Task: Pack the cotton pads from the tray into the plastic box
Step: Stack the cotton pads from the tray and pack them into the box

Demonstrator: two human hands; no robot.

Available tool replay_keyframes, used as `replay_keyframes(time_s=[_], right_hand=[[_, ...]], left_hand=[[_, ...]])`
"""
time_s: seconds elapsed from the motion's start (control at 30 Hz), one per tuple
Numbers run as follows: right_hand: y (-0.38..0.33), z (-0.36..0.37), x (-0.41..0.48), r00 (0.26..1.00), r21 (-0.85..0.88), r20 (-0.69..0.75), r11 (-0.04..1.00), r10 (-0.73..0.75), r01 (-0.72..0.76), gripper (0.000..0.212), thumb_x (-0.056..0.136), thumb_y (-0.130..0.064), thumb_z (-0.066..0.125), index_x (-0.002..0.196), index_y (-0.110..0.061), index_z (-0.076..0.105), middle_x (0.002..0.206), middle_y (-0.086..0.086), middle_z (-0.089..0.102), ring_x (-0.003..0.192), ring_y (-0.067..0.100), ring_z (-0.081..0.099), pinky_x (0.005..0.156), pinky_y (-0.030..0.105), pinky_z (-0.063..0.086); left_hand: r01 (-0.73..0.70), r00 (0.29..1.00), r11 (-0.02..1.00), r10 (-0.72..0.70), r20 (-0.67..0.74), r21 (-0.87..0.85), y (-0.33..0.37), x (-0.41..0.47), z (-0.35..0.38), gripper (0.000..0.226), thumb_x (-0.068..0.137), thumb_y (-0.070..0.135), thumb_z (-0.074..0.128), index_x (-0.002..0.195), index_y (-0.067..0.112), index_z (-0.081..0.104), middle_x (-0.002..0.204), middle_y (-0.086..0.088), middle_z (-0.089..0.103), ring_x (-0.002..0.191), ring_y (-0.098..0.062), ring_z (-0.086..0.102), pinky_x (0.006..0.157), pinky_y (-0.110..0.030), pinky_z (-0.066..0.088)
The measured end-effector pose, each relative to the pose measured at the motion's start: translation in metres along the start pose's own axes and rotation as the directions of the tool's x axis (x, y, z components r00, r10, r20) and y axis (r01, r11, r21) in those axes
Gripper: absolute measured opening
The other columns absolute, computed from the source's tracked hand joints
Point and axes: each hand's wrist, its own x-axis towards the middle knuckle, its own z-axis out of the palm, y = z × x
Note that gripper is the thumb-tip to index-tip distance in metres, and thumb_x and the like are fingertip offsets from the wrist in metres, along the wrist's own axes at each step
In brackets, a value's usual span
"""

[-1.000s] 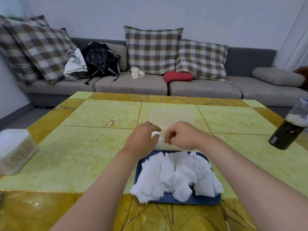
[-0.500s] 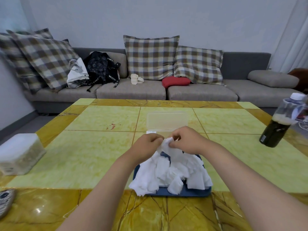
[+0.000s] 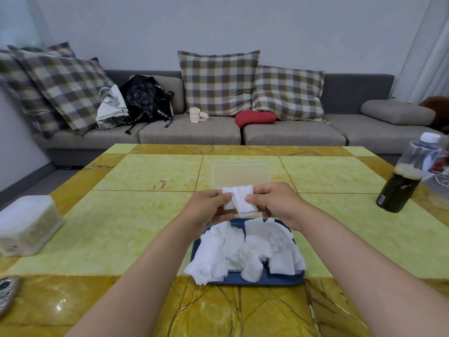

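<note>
A blue tray [image 3: 264, 280] near the table's front edge holds a loose heap of white cotton pads [image 3: 245, 249]. Just beyond it lies the clear plastic box [image 3: 241, 173], lying low on the yellow table. Above the tray's far end, my left hand [image 3: 206, 210] and my right hand [image 3: 274, 203] together pinch a few white cotton pads [image 3: 239, 199], held up between the tray and the box. The near edge of the box is hidden behind these pads.
A dark bottle with a white cap [image 3: 408, 176] stands at the right of the table. A frosted container [image 3: 26, 224] sits at the left edge. A grey sofa [image 3: 192, 130] with plaid cushions and bags lies beyond the table.
Both hands rose from the pile with a few pads and now hold them up above the tray's far end. The camera tilted slightly upward.
</note>
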Motion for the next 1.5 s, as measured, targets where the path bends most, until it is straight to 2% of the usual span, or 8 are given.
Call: replay_keyframes(time_s=[0.17, 0.3, 0.47, 0.67, 0.9, 1.07, 1.2, 1.5], right_hand=[[0.001, 0.0, 0.002, 0.998, 0.066, -0.037, 0.997, 0.05, -0.048, 0.015, 0.086, -0.004, 0.075, 0.101, -0.008, 0.075, 0.082, 0.011, 0.07, 0.059, 0.016, 0.049, 0.051, 0.024, 0.042], [0.003, -0.003, 0.004, 0.997, 0.085, -0.041, 0.994, 0.068, -0.064, 0.016, 0.086, -0.005, 0.075, 0.102, -0.008, 0.075, 0.084, 0.01, 0.072, 0.061, 0.017, 0.053, 0.053, 0.025, 0.043], [0.002, -0.004, 0.004, 0.999, 0.062, -0.005, 0.997, 0.052, -0.051, 0.02, 0.087, -0.007, 0.074, 0.107, -0.01, 0.075, 0.087, 0.008, 0.074, 0.062, 0.013, 0.057, 0.055, 0.024, 0.047], [-0.008, -0.012, -0.001, 0.994, -0.102, -0.019, 0.989, -0.105, 0.102, 0.018, 0.086, -0.009, 0.075, 0.1, -0.021, 0.077, 0.092, -0.001, 0.077, 0.075, 0.011, 0.063, 0.063, 0.023, 0.049], [-0.012, -0.004, -0.005, 0.987, -0.046, 0.124, 0.993, -0.106, 0.112, 0.007, 0.089, -0.01, 0.074, 0.094, -0.016, 0.076, 0.09, 0.001, 0.076, 0.081, 0.013, 0.067, 0.082, 0.033, 0.056], [-0.012, -0.001, -0.004, 0.995, 0.091, 0.102, 0.996, 0.006, -0.015, 0.015, 0.091, -0.005, 0.07, 0.106, -0.004, 0.071, 0.086, 0.01, 0.071, 0.068, 0.016, 0.064, 0.061, 0.025, 0.057], [-0.011, -0.005, -0.001, 0.997, 0.199, 0.075, 0.979, 0.036, -0.05, 0.021, 0.091, -0.007, 0.071, 0.111, -0.003, 0.07, 0.094, 0.013, 0.075, 0.075, 0.022, 0.068, 0.062, 0.029, 0.055], [-0.017, -0.014, 0.0, 0.995, 0.242, -0.1, 0.969, -0.03, 0.053, 0.011, 0.09, -0.008, 0.072, 0.1, -0.007, 0.072, 0.082, 0.005, 0.073, 0.059, 0.015, 0.059, 0.056, 0.027, 0.049]], left_hand=[[0.004, 0.999, 1.0, -0.004, -0.039, -0.016, -0.003, 0.003, -0.001, 0.02, 0.101, 0.014, 0.057, 0.113, 0.0, 0.066, 0.103, -0.019, 0.075, 0.086, -0.025, 0.077, 0.07, -0.027, 0.063], [-0.032, 0.998, 1.0, 0.031, -0.047, -0.002, -0.003, 0.005, -0.002, 0.02, 0.099, 0.011, 0.06, 0.116, 0.002, 0.066, 0.101, -0.014, 0.076, 0.09, -0.024, 0.077, 0.086, -0.034, 0.061], [-0.053, 0.998, 0.999, 0.053, -0.02, 0.002, -0.002, 0.004, -0.001, 0.021, 0.094, 0.002, 0.063, 0.113, 0.01, 0.065, 0.101, -0.015, 0.077, 0.09, -0.027, 0.077, 0.091, -0.039, 0.059], [-0.072, 0.989, 0.987, 0.089, -0.12, 0.142, -0.002, 0.003, -0.006, 0.021, 0.102, 0.015, 0.053, 0.1, 0.006, 0.072, 0.094, -0.012, 0.072, 0.067, -0.018, 0.075, 0.071, -0.03, 0.063], [-0.158, 0.987, 0.927, 0.158, 0.029, 0.341, 0.003, -0.001, -0.003, 0.02, 0.102, 0.02, 0.054, 0.106, 0.013, 0.073, 0.1, -0.013, 0.075, 0.085, -0.024, 0.076, 0.074, -0.032, 0.063], [-0.072, 0.993, 0.997, 0.07, 0.095, 0.02, 0.003, -0.002, -0.001, 0.029, 0.102, 0.028, 0.054, 0.118, 0.008, 0.069, 0.107, -0.016, 0.075, 0.093, -0.025, 0.074, 0.08, -0.034, 0.061], [0.001, 0.994, 0.993, 0.011, 0.11, -0.116, 0.002, 0.0, 0.0, 0.026, 0.098, 0.008, 0.06, 0.122, 0.001, 0.065, 0.115, -0.016, 0.074, 0.098, -0.022, 0.072, 0.08, -0.026, 0.06], [0.026, 0.996, 0.987, -0.039, -0.084, -0.157, -0.001, 0.004, -0.002, 0.019, 0.097, 0.009, 0.061, 0.112, -0.002, 0.067, 0.097, -0.017, 0.075, 0.075, -0.023, 0.073, 0.074, -0.032, 0.064]])
